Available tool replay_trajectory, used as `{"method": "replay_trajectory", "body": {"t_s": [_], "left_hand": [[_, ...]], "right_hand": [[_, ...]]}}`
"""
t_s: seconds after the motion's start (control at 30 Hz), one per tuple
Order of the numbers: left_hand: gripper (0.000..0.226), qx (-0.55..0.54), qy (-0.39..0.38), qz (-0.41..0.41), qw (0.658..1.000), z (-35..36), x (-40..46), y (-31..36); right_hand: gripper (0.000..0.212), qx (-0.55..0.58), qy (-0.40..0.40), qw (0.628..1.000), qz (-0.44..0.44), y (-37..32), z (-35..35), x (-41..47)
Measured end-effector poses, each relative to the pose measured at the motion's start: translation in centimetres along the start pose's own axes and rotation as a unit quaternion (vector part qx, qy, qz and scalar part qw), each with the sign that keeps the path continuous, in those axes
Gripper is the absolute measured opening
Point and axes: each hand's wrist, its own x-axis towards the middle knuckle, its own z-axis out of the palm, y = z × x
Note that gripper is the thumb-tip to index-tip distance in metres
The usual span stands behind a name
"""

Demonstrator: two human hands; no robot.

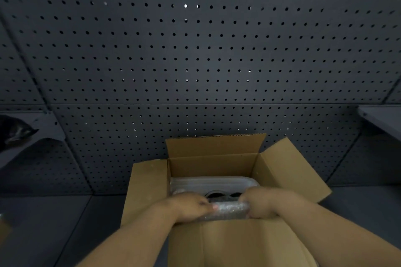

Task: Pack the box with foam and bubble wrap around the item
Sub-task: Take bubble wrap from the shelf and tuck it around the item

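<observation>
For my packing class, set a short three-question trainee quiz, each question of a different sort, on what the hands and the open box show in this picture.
1. True or false: the cardboard box has its flaps open.
2. What do the left hand and right hand hold? A) tape B) a roll of bubble wrap C) scissors
3. Fill in: behind the box stands a dark ____ wall.

Key:
1. True.
2. B; each hand grips one end, at the box's near edge.
3. Pegboard (perforated panel).

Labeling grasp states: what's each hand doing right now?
Left hand: grips the bubble wrap roll at its left end.
Right hand: grips its right end.
</observation>
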Motion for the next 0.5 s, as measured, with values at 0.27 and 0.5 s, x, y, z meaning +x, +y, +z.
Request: {"method": "replay_trajectory", "body": {"t_s": [0.27,0.5], "left_hand": [[0.031,-0.012,0.029,-0.013,0.999,0.2,1.0,-0.6],[0.022,-0.022,0.068,-0.011,0.997,-1.8,0.4,0.2]], "right_hand": [[0.032,0.028,0.017,0.999,-0.013,1.2,-0.2,0.6],[0.024,0.007,0.078,0.997,-0.010,1.5,-2.4,-0.6]]}}
